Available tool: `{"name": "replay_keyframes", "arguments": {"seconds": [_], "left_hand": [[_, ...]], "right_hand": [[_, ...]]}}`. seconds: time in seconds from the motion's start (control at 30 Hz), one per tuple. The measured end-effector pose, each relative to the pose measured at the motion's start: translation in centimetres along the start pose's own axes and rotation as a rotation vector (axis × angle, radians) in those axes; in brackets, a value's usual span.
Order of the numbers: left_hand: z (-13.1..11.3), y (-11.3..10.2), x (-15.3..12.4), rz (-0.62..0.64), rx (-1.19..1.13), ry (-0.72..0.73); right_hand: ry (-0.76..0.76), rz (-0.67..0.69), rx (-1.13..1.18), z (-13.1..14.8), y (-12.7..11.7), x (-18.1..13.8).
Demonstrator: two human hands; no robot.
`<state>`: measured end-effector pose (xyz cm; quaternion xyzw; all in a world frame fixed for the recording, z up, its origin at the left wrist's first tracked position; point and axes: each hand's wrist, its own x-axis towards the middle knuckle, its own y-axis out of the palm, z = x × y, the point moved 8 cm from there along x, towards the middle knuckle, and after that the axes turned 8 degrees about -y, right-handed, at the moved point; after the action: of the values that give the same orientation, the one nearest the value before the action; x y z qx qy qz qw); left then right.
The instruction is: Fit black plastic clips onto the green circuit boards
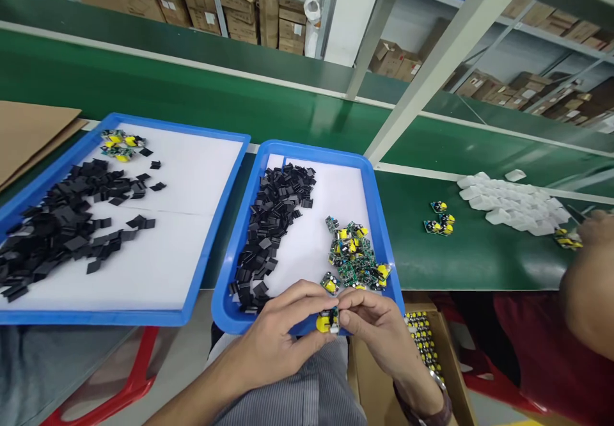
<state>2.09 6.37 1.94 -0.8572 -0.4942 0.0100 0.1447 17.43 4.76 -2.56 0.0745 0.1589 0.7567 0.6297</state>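
My left hand (275, 336) and my right hand (378, 330) meet over my lap at the near edge of a blue tray (230, 266). Both pinch one small circuit board with a yellow part (328, 321) between their fingertips. Inside this tray lie a heap of small black square pieces (271, 228) and a pile of green circuit boards with yellow parts (355, 253). My right wrist wears a watch (434, 407).
A second blue tray (211, 221) at left holds more black pieces (62, 221) and a few boards (118, 144). On the green bench (432, 260) lie loose boards (440, 218) and white pieces (513, 205). Another person's arm (588, 285) is at right. A cardboard box of boards (425, 343) stands below.
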Motion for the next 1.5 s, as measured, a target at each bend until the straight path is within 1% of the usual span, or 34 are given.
{"name": "replay_keyframes", "arguments": {"seconds": [0.1,0.27,0.4,0.57,0.73,0.83,0.97,1.03,1.17,1.33,1.4,1.5], "left_hand": [[0.1,0.1,0.0,0.013,-0.024,-0.009],[0.3,-0.3,-0.2,-0.025,-0.081,0.002],[0.5,-0.3,-0.2,-0.024,-0.101,-0.005],[0.3,-0.3,0.1,-0.017,-0.099,-0.016],[0.3,-0.1,0.2,0.006,-0.100,-0.021],[0.2,0.0,0.1,0.010,-0.100,-0.012],[0.0,0.2,-0.2,0.022,-0.055,0.011],[0.0,0.4,-0.2,0.021,-0.033,0.023],[-0.1,0.3,0.0,0.006,-0.035,0.026],[0.0,0.3,0.1,0.042,-0.065,0.011],[0.1,0.3,0.1,0.048,-0.069,0.004],[0.3,0.0,0.1,0.015,-0.081,0.001]], "right_hand": [[-0.009,-0.004,-0.032,0.1,0.2,-0.3],[-0.051,-0.080,-0.087,0.3,0.2,-0.7],[-0.076,-0.101,-0.056,0.4,0.1,-0.8],[0.049,-0.072,0.100,-0.8,0.1,-1.0],[0.111,-0.131,0.196,-1.4,0.5,-1.0],[0.077,-0.165,0.170,-1.1,0.6,-1.0],[-0.024,-0.166,0.038,-0.3,0.2,-1.1],[-0.017,-0.153,0.039,-0.4,0.1,-1.1],[0.038,-0.160,0.128,-1.1,-0.1,-0.9],[0.077,-0.152,0.156,-1.3,0.2,-0.9],[0.068,-0.153,0.132,-1.3,0.2,-1.1],[0.014,-0.214,0.099,-1.1,-0.2,-1.4]]}}
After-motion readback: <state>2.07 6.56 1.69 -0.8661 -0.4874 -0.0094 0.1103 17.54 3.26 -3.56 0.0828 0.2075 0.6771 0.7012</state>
